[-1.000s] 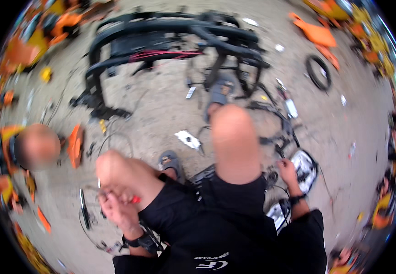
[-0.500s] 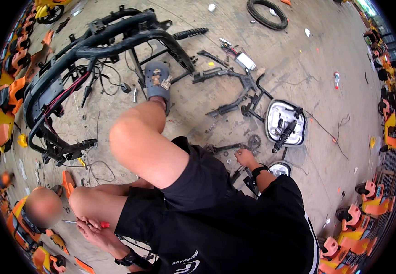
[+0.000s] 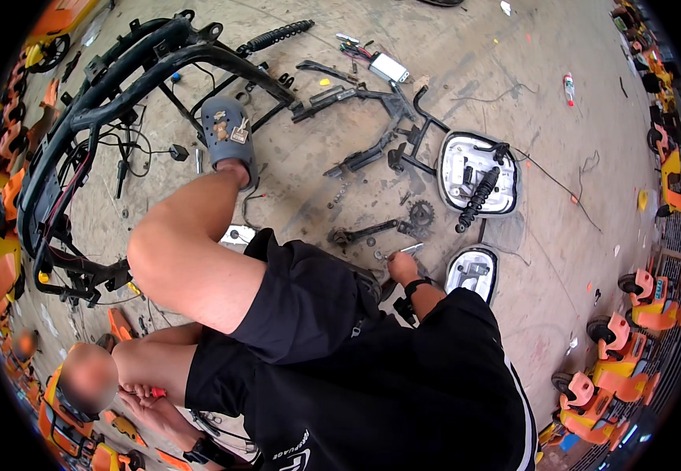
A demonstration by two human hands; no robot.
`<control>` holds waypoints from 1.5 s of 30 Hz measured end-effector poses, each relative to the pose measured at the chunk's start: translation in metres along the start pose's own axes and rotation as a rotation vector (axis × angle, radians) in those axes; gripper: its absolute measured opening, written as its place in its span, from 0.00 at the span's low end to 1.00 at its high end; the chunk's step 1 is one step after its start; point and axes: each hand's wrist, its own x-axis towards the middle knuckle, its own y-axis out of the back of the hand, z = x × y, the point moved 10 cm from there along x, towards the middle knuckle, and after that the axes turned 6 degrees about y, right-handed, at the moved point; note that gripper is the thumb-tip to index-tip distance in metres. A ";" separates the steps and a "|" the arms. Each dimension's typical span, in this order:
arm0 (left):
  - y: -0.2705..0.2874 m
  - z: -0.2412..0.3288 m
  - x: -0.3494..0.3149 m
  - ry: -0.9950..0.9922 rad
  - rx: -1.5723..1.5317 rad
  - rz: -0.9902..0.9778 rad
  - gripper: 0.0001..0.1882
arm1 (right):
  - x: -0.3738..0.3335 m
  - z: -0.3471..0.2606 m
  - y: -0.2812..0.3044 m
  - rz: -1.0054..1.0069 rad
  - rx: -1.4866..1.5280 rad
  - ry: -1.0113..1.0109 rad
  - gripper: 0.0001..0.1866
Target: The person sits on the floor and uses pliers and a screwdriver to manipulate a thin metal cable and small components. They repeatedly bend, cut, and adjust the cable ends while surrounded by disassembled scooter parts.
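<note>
My left hand (image 3: 146,403) is closed around a red-handled screwdriver (image 3: 157,392), beside my lower knee; a blurred round patch next to it hides the tool's far end. On the right, my right hand (image 3: 402,268) is low over the floor with its fingers closed. From them juts a slim silver metal piece (image 3: 413,249) whose kind I cannot make out. Just beyond that hand lie a dark crank arm (image 3: 366,231), a toothed sprocket (image 3: 421,213) and small nuts and washers. To its right is a white-lined shell (image 3: 472,272).
A large black vehicle frame (image 3: 132,94) stands at the left, near my grey clog (image 3: 229,133). Ahead lie a smaller black bracket frame (image 3: 403,118), a silver controller box (image 3: 388,67) and a shock absorber (image 3: 479,198) on a white-lined panel (image 3: 444,169). Orange-yellow ride-on vehicles (image 3: 604,377) line both sides.
The view has shifted, and the floor parts sit farther left in it. A silver piece now shows at my right hand's fingers. My left hand still holds the screwdriver.
</note>
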 end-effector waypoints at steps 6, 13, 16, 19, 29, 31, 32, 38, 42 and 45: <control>-0.003 0.002 -0.004 0.022 -0.094 0.027 0.10 | 0.003 -0.024 0.012 0.006 -0.266 0.107 0.09; -0.007 0.004 -0.004 0.023 -0.064 -0.019 0.09 | 0.014 -0.077 0.023 -0.078 -0.193 0.548 0.07; -0.003 0.004 -0.001 0.033 -0.066 -0.032 0.08 | 0.020 -0.107 0.067 0.131 -0.075 0.634 0.06; -0.002 0.002 0.000 0.048 -0.090 -0.053 0.08 | 0.059 -0.088 0.089 0.216 0.160 0.392 0.07; -0.021 0.001 -0.013 0.098 -0.203 -0.108 0.07 | 0.047 -0.159 0.025 0.123 -0.536 0.718 0.23; -0.023 0.005 -0.014 0.066 -0.164 -0.126 0.08 | 0.051 -0.160 0.010 0.124 -0.638 0.717 0.21; -0.022 0.006 -0.015 0.044 -0.112 -0.104 0.09 | 0.055 -0.159 0.004 0.098 -0.652 0.727 0.20; -0.013 0.004 -0.018 0.012 -0.121 -0.016 0.13 | 0.041 -0.172 0.030 0.024 -0.226 0.822 0.15; -0.019 0.002 -0.017 -0.017 -0.072 -0.024 0.13 | 0.025 -0.195 0.096 0.145 0.062 0.666 0.16; -0.014 0.008 -0.021 -0.080 0.002 -0.028 0.12 | -0.006 -0.234 0.173 0.377 0.266 0.762 0.16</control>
